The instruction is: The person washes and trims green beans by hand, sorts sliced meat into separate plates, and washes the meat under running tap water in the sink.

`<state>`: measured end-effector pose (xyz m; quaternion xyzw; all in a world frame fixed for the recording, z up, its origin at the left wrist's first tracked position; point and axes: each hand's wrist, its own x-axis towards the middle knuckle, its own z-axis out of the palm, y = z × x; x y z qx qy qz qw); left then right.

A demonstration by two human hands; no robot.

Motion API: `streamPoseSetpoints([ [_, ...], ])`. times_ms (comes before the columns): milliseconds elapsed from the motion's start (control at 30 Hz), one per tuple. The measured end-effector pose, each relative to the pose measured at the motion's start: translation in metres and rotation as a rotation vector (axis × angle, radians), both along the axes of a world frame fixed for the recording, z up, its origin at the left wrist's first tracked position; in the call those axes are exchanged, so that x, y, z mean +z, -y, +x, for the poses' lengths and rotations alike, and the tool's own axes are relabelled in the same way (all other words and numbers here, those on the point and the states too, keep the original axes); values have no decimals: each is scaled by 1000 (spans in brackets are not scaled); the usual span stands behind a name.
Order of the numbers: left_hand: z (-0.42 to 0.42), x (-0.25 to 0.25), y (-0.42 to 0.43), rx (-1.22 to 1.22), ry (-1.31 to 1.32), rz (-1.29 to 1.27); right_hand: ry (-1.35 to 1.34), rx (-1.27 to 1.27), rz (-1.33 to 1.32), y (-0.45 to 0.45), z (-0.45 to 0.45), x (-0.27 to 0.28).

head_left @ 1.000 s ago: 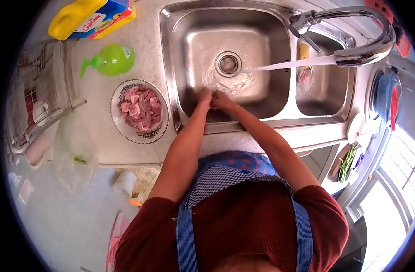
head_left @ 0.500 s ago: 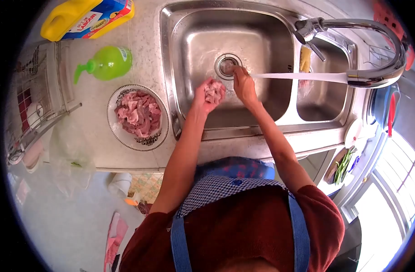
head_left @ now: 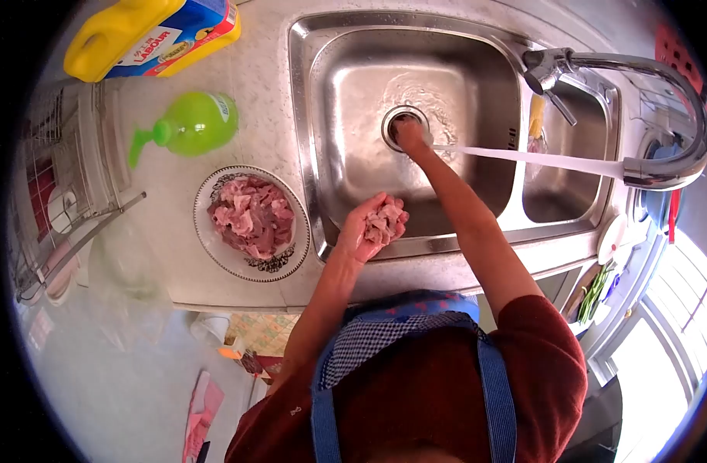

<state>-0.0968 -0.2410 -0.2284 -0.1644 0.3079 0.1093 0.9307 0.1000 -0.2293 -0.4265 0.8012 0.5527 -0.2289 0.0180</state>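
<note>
My left hand (head_left: 362,231), palm up over the near edge of the large basin (head_left: 353,166), holds a clump of pale pink meat pieces (head_left: 383,222). Down at the drain (head_left: 392,137) is my right hand (head_left: 410,133), its fingers reaching into the opening, where the tips and anything in them are hidden. Water from the faucet (head_left: 666,174) streams sideways onto that hand. Left of the sink, a patterned plate (head_left: 207,241) bears a heap of sliced raw meat (head_left: 253,217).
A green pump bottle (head_left: 199,123) and a yellow jug (head_left: 110,35) stand behind the plate. A wire rack (head_left: 68,193) is at far left. The small basin (head_left: 558,189) holds a yellow-topped item (head_left: 536,117). Green vegetables (head_left: 594,293) lie at lower right.
My hands were together in the basin, then parted. My left hand has come nearer the front rim with the meat; my right hand has moved onto the drain. The view has shifted slightly.
</note>
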Motion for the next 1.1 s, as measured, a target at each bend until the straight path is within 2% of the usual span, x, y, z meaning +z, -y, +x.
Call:
streamPoseSetpoints([
  [33, 0, 1, -2, -8, -22, 4, 1, 1, 2, -4, 2, 1],
  [100, 0, -1, -4, 1, 3, 6, -72, 216, 1, -5, 16, -14],
  [167, 0, 1, -7, -25, -84, 21, -177, 155, 91, -8, 26, -23],
  [233, -1, -1, -8, -26, -87, 37, -403, 251, -34, -14, 34, -16],
  [300, -2, -4, -7, -29, -87, 52, -418, 241, -100, -16, 35, -3],
  [400, -3, -10, -7, -20, -90, 36, -426, 190, -72, -18, 36, 16],
  [467, -2, -12, -9, -17, -91, 35, -613, 116, -20, -14, 37, 27],
  [700, -4, -9, -13, 27, -51, 79, -741, -112, 173, 43, 16, 62],
  [767, -8, -9, -13, 148, 56, 41, -1475, -484, -114, 72, 7, 96],
  [800, -12, -15, -12, 190, 164, 53, -1581, -563, -204, 78, 3, 133],
  [833, -14, -14, -11, 188, 167, 54, -1686, -641, -295, 80, 1, 171],
  [900, -15, -11, -10, 258, 122, 84, -1928, -782, -255, 87, -5, 206],
  [967, -10, -9, -7, 295, 184, 81, -2417, -909, 23, 89, -16, 226],
  [1033, 4, -3, -4, 348, 225, 82, -2628, -1002, 427, 86, -26, 237],
  [1100, 24, 5, -2, 346, 272, 133, -2595, -1062, 774, 81, -23, 238],
])
